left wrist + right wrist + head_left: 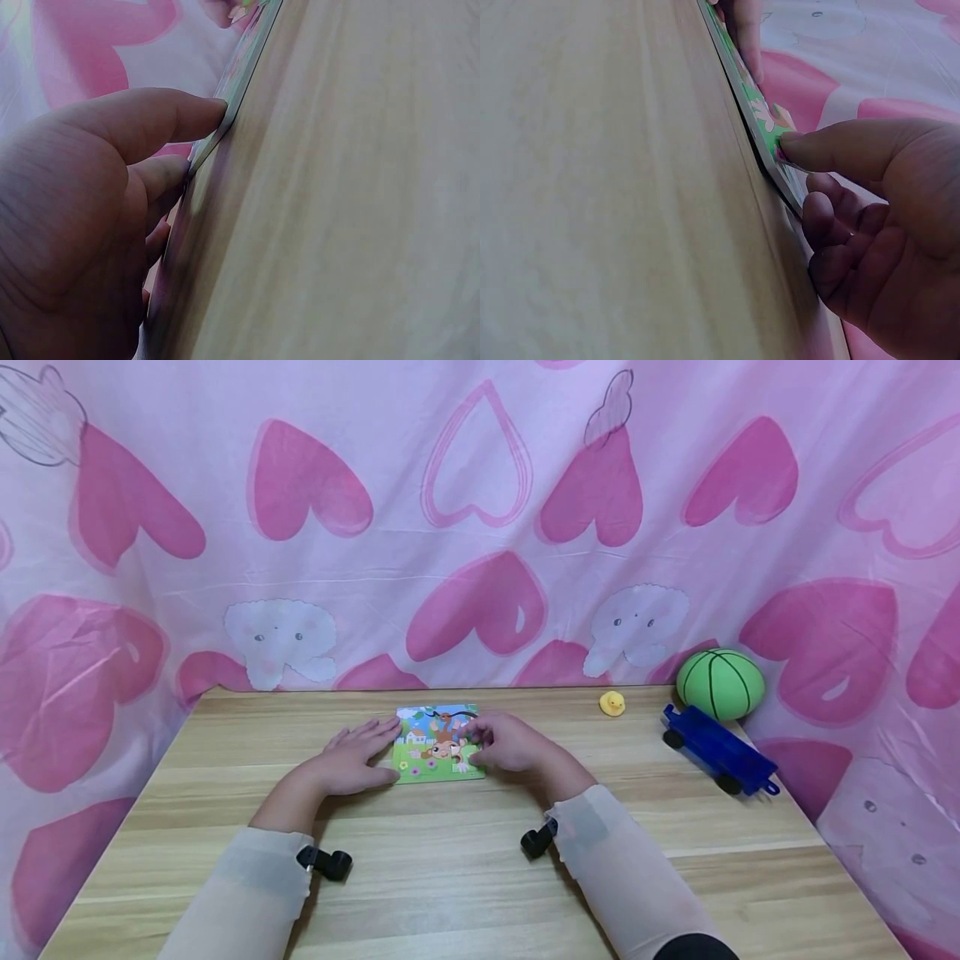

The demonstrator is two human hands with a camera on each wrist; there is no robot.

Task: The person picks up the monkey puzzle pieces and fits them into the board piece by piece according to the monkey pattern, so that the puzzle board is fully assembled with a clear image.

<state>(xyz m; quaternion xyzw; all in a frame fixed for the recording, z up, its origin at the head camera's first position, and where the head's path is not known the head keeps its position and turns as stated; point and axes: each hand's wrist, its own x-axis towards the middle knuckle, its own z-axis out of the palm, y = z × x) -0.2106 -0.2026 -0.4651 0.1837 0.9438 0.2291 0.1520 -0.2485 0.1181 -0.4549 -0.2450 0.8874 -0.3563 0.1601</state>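
A thin, flat jigsaw puzzle [420, 762] with a cartoon monkey on a green and blue scene lies on the table. My left hand [348, 760] rests at its left side, fingers extended; in the left wrist view the thumb [199, 118] touches the board's edge. At the right side, my right hand [513, 743] pinches a small puzzle piece [783, 117], which tilts up from the board beside the thumb [832, 150]. The other right fingers are curled, and they hide part of the piece and the board's right edge.
A yellow rubber duck [612, 703] sits near the back edge of the wooden table [435, 877]. Right of it are a green ball [720, 683] and a blue toy wagon [716, 749] with black wheels. A pink heart-patterned cloth [480, 543] hangs behind.
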